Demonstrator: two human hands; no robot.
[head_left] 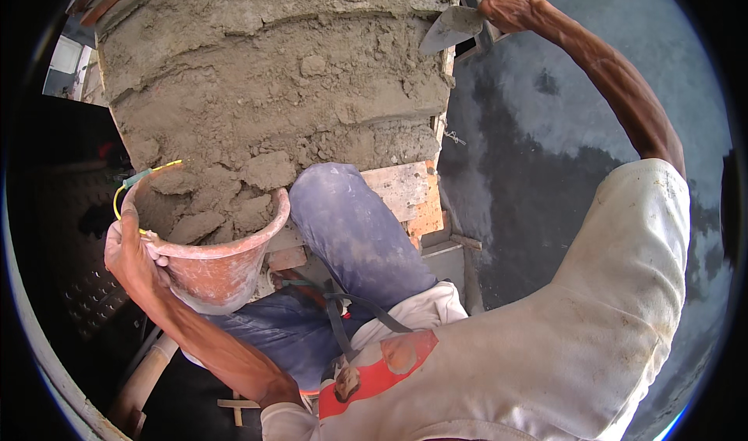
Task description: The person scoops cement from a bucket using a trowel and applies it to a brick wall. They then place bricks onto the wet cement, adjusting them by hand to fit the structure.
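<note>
My left hand (pixel 134 248) grips the near left rim of a reddish bucket (pixel 222 273), which tilts toward the steps. Wet grey-brown mortar (pixel 199 227) lies inside the bucket and meets the mass beyond its far rim. A yellow wire handle with a green sleeve (pixel 139 178) stands up at the bucket's left side. At the upper right my right hand (pixel 510 5) is closed around the pale handle of a trowel (pixel 452 29). The trowel's metal blade touches or hangs just over the right edge of the mortar-covered steps (pixel 288 67).
Wooden boards (pixel 405 195) show below the mortar, beside my bent knee (pixel 343 207). A grey, patchy plastered wall (pixel 538 121) rises along the right. Dark space drops away at the left, with a wooden pole (pixel 144 379) at lower left.
</note>
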